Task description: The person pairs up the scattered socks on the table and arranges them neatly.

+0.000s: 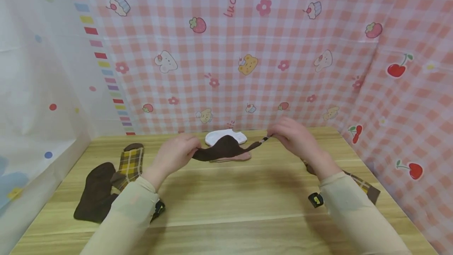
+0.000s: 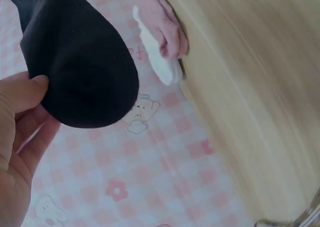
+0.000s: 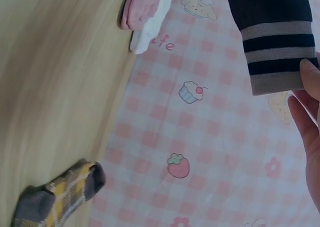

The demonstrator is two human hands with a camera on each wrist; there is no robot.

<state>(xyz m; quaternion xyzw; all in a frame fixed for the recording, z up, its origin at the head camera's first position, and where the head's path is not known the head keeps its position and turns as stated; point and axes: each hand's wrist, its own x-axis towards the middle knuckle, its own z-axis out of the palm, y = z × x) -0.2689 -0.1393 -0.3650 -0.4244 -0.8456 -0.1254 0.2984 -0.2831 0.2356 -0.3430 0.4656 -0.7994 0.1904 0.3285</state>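
A dark sock [image 1: 223,148] with a striped cuff hangs in the air between both hands, sagging a little with a hump in its middle. My left hand [image 1: 178,151] pinches its rounded toe end, thumb on the near face of the dark sock [image 2: 85,67] in the left wrist view. At the other end, my right hand [image 1: 296,139] pinches the cuff; grey and black bands of the cuff [image 3: 280,54] show plainly in the right wrist view. Behind the held sock lie a white sock [image 1: 216,136] and a pink sock [image 1: 244,156], partly covered by it.
On the left of the wooden table [image 1: 240,207] lie a yellow-and-brown plaid sock [image 1: 131,164] and a dark brown sock [image 1: 95,192]. Another plaid sock [image 1: 364,186] lies at the right, partly behind the right forearm. A pink checked cloth [image 1: 226,50] hangs behind the table.
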